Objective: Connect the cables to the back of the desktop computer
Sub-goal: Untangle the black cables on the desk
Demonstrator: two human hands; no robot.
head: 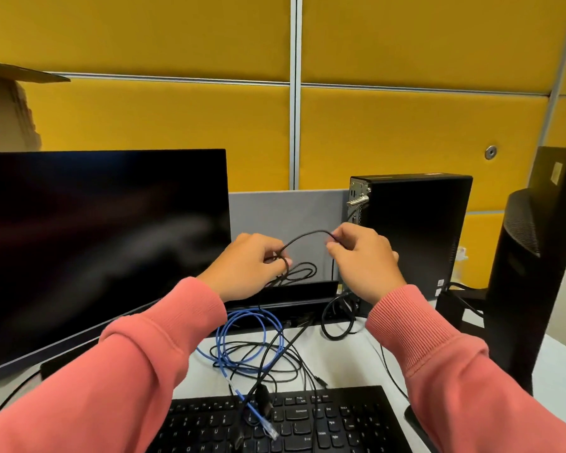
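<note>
The bench [366, 361] is white, and behind it the wall is made of yellow padded panels [164, 34] with grey metal strips between them. A low grey divider [285, 217] stands at the far edge of the bench.

On the left stands a dark monitor [102, 243], switched off. On the right, seen from behind, stands a second monitor [536, 263] on its stand. A cardboard box [4, 103] shows at the far left. At the near edge lies a black keyboard [324, 423]. Between the keyboard and the divider lies a heap of loose cables: a coiled blue network cable [242, 338], whose clear plug rests on the keys, and several black cables [275, 364] crossing over it.

The desktop computer [412, 230] stands upright at the far right of the bench, its back panel facing left, just behind the right hand.

Both arms, in pink sleeves [164, 361], reach forward above the cable heap. The left hand [245, 269] holds a small bundle of thin black cable [307, 235] in curled fingers. The right hand [363, 256] pinches the same cable, which arches between the two hands; its plug seems hidden inside this grip.
</note>
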